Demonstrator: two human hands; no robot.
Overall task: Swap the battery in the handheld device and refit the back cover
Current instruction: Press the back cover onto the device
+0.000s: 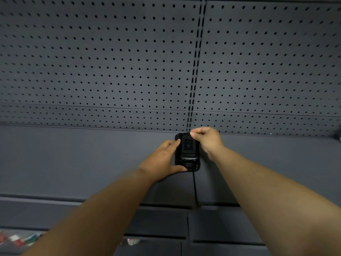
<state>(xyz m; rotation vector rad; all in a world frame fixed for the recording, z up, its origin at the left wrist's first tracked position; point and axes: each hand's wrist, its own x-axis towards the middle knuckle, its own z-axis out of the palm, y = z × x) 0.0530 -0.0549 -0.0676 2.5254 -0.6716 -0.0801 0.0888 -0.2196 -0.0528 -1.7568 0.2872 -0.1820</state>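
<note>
Device on shelf before pegboard; hands either side, touching it

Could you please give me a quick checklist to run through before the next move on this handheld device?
1. Device steadied: the left hand grips the left edge of the handheld device on the shelf. Ok.
2. Right hand placed: its fingertips pinch at the device's top edge. Ok.
3. Back cover seated: too dark to judge. Cannot tell.
4. Battery fitted: compartment not visible. Cannot tell.
5. Strap free: it hangs over the shelf front, away from both hands. Ok.
</note>
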